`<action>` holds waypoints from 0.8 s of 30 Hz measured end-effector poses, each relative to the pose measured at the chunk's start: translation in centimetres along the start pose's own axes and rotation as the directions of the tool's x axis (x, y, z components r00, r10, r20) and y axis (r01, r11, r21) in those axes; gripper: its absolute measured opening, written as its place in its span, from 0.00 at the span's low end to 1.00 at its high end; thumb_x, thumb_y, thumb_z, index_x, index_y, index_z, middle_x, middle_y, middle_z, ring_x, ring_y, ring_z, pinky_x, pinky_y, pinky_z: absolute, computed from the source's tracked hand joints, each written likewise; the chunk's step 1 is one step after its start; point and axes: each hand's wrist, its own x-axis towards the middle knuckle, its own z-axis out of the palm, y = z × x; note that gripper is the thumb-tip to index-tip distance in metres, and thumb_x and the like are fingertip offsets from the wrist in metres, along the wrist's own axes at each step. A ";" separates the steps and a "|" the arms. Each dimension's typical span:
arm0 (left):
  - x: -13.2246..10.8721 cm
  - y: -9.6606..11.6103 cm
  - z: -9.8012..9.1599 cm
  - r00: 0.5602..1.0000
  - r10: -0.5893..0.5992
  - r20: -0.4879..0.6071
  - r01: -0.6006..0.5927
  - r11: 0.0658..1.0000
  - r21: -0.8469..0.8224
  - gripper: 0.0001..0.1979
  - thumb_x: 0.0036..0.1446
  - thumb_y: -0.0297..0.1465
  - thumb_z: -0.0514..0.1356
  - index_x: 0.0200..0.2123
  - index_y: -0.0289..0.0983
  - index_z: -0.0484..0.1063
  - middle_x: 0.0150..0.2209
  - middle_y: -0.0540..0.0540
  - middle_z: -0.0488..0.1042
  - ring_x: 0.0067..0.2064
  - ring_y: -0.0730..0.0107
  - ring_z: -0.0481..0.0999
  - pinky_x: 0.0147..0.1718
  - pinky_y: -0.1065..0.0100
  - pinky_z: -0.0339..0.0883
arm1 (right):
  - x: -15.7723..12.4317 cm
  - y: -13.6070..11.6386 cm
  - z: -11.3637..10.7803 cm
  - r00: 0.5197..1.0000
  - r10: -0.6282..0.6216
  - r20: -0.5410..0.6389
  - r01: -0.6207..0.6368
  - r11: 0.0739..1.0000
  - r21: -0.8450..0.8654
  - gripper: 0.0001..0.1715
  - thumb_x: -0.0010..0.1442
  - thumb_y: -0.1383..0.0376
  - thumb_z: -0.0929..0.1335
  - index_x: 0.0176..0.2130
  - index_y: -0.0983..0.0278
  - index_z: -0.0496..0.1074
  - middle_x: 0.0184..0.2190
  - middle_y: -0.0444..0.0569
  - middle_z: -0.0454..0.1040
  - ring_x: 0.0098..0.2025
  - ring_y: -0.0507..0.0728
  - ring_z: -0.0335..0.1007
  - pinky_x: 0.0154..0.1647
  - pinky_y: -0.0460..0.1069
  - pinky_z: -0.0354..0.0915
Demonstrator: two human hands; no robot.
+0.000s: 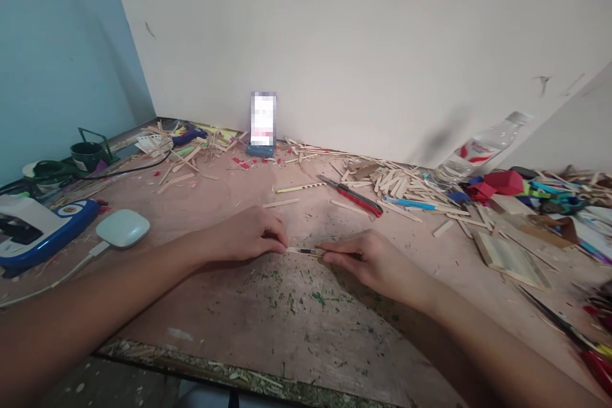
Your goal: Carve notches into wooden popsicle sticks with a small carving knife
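My left hand is closed in a pinch at the left end of a thin, pale wooden stick, low over the table. From the other side, my right hand pinches the stick's right end between thumb and fingers. A short dark piece with a lighter right end lies along the stick between the hands; its kind is too small to make out. Beyond the hands are a red and black utility knife with its blade out, and a yellow strip with dark marks.
A phone stands against the wall. Wooden sticks are piled at the back right, near a plastic bottle. Scissors lie at right. A white puck-like device and a blue tape dispenser are at left.
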 end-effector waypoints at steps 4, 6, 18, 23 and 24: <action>0.0 0.1 -0.1 1.000 0.001 0.000 -0.001 1.000 -0.006 0.14 0.73 0.41 0.65 0.41 0.34 0.79 0.40 0.47 0.81 0.43 0.65 0.82 0.50 0.56 0.79 | 0.0 0.1 0.0 1.000 0.000 -0.018 0.000 1.000 0.000 0.24 0.77 0.51 0.66 0.56 0.59 0.85 0.49 0.53 0.88 0.42 0.59 0.85 0.44 0.50 0.74; 0.0 0.2 -0.1 1.000 0.003 0.001 -0.003 1.000 -0.009 0.15 0.73 0.41 0.65 0.41 0.34 0.79 0.39 0.47 0.81 0.43 0.65 0.82 0.49 0.57 0.79 | 0.1 0.2 -0.1 1.000 -0.002 -0.029 0.002 1.000 -0.003 0.23 0.76 0.51 0.67 0.56 0.59 0.85 0.49 0.53 0.87 0.42 0.60 0.85 0.44 0.50 0.74; -0.1 0.2 -0.1 1.000 -0.003 -0.005 0.003 1.000 0.013 0.13 0.73 0.39 0.65 0.40 0.34 0.79 0.39 0.47 0.81 0.43 0.65 0.82 0.50 0.56 0.78 | 0.1 0.7 0.2 0.999 0.014 -0.035 -0.013 1.000 0.007 0.22 0.76 0.51 0.67 0.56 0.57 0.85 0.49 0.50 0.87 0.37 0.58 0.83 0.39 0.50 0.72; 0.0 0.3 -0.1 1.000 -0.012 -0.006 0.012 0.999 0.044 0.12 0.73 0.38 0.65 0.41 0.34 0.79 0.40 0.47 0.81 0.44 0.65 0.82 0.50 0.56 0.78 | 0.2 0.6 0.2 1.000 0.025 -0.019 -0.025 1.000 0.012 0.23 0.76 0.51 0.67 0.56 0.59 0.85 0.49 0.52 0.87 0.37 0.58 0.83 0.39 0.50 0.72; 0.0 0.4 0.0 1.000 -0.013 -0.007 0.013 0.999 0.048 0.12 0.73 0.38 0.65 0.41 0.34 0.79 0.40 0.47 0.81 0.44 0.64 0.82 0.51 0.56 0.78 | 0.2 0.5 0.2 1.000 0.027 -0.015 -0.027 1.000 0.013 0.24 0.76 0.51 0.67 0.56 0.59 0.85 0.49 0.52 0.87 0.38 0.58 0.83 0.39 0.50 0.72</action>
